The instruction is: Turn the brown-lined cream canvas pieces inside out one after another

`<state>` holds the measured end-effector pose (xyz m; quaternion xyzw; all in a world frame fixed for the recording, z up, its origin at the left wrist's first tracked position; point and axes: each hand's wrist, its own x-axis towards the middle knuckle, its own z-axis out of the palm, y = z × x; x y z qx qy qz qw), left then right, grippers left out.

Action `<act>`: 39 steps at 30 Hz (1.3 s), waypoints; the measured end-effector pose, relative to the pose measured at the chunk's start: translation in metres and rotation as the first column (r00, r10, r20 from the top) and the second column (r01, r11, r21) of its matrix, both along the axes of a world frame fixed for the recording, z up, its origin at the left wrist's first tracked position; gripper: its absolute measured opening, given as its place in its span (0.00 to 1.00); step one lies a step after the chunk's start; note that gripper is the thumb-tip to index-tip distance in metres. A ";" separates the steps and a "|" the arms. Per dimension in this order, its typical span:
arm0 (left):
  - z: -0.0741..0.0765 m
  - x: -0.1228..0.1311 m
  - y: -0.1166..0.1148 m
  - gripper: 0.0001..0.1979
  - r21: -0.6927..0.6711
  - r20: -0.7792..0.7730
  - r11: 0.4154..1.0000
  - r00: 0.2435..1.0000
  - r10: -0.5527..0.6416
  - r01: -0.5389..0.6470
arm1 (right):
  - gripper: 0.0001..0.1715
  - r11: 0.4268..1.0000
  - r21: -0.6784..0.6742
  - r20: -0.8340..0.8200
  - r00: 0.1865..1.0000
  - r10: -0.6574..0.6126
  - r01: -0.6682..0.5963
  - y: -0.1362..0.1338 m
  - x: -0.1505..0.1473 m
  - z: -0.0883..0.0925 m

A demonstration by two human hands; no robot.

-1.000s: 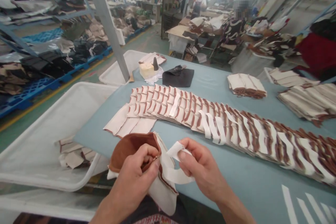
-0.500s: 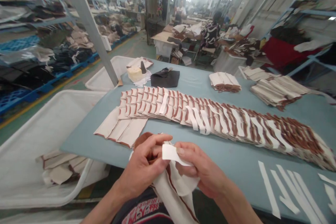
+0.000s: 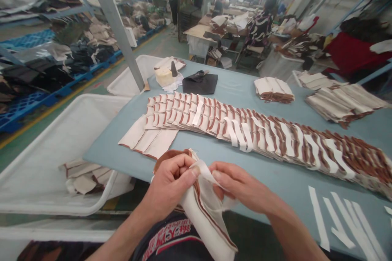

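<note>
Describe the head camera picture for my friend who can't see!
The left hand holds a cream-and-brown fabric piece and, with the right hand, a thin white strip against it. Beyond, overlapping cream-and-brown fabric pieces, some bearing white strips, cross a pale blue table.

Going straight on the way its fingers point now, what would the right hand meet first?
Past the white strip it holds, the right hand would probably first meet the left hand, which grips the brown-and-cream piece; exact depth is unclear.

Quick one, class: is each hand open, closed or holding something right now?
Left hand: closed, holding the brown and cream cloth.
Right hand: closed, fingers pinching the white strip.
</note>
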<state>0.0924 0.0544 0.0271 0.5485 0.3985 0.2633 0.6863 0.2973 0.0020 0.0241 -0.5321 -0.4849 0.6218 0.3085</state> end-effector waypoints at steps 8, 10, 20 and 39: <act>-0.003 0.005 -0.003 0.24 -0.028 -0.022 0.999 1.000 0.015 -0.016 | 0.14 0.857 0.469 0.107 0.950 -0.293 0.212 -0.004 -0.011 -0.003; -0.003 0.008 -0.003 0.25 -0.009 -0.019 1.000 1.000 0.007 -0.007 | 0.08 0.824 0.492 0.042 0.938 -0.345 0.281 -0.001 -0.026 -0.005; -0.007 0.009 -0.014 0.25 -0.141 0.094 0.990 0.996 0.001 0.012 | 0.09 0.644 0.475 -0.090 0.761 -0.643 0.600 -0.011 -0.054 -0.035; -0.012 -0.006 0.001 0.22 0.034 -0.057 0.998 0.997 -0.050 0.052 | 0.23 0.881 0.005 -0.203 0.863 -0.463 0.474 -0.027 -0.050 -0.016</act>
